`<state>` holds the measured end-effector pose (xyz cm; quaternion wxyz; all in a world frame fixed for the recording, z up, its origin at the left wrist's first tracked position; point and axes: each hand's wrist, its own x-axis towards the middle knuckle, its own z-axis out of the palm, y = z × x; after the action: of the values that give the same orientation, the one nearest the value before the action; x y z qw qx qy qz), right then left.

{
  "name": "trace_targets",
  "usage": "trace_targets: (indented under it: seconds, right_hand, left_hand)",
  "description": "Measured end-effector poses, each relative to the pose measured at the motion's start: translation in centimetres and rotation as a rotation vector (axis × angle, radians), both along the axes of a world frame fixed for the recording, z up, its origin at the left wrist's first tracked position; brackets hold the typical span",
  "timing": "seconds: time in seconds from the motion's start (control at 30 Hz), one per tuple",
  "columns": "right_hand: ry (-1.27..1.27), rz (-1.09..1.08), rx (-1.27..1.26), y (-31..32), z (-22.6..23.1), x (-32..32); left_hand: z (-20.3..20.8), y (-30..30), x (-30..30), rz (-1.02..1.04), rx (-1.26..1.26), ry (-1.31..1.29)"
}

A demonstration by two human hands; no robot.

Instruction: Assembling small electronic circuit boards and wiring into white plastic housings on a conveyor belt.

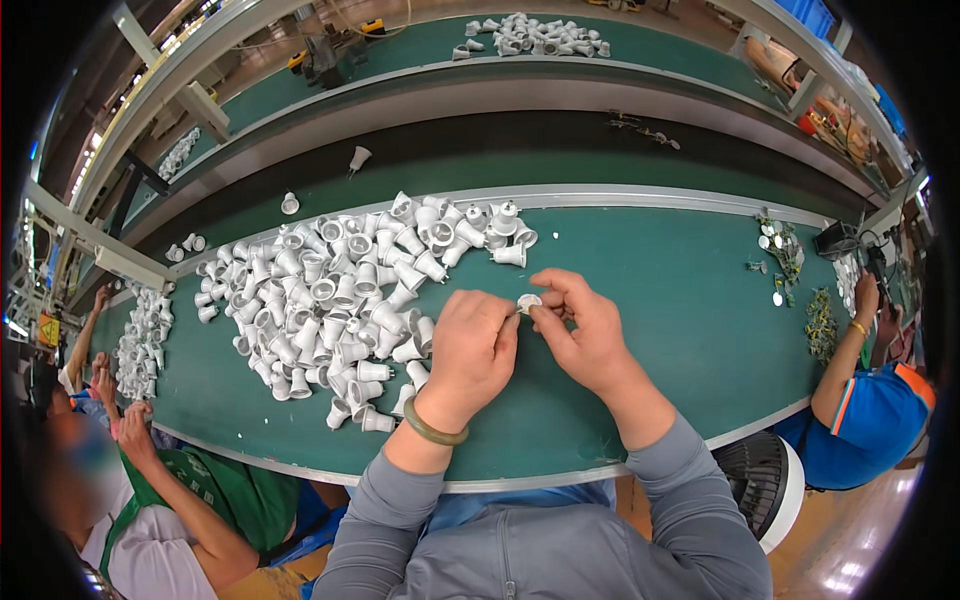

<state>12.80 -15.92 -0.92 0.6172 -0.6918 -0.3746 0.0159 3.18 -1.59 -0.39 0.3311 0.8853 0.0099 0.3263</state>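
Note:
In front of me, both hands meet over the green bench at a small white round piece [529, 301]. My right hand [588, 335] pinches it between thumb and forefinger. My left hand [466, 345] has its fingers closed at the piece's left edge; whatever lies between those fingertips is mostly hidden. Just left of my hands spreads a large heap of white cup-shaped lamp housings [324, 290], lying at all angles. One housing [509, 256] rests at the heap's right end, beyond my left hand.
A green belt [430, 150] behind the metal rail carries a few loose housings. At right lie small boards with wires [783, 250] and a wire bundle [822, 327]. Co-workers sit on both sides. A black-and-white fan [765, 485] stands by my right elbow.

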Motion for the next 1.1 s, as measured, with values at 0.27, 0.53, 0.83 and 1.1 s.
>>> trace_targets:
  seconds: [0.27,0.53,0.83,1.1]
  right_hand:
    - [0.903,0.342,0.181,-0.4,-0.6,0.8]
    - [1.235,0.561,0.487,-0.4,-1.5,0.5]
    - [0.860,0.546,0.049,-1.3,-0.4,1.9]
    - [1.055,0.513,0.322,-0.7,-0.8,1.4]
  left_hand:
    - [-0.6,0.1,0.8,0.061,0.204,-0.237]
    - [-1.2,-0.9,1.1,0.039,0.123,-0.328]
    - [-0.2,2.9,-0.5,-0.462,-1.117,0.491]
    - [0.6,3.5,-0.8,-0.525,-1.585,0.386]
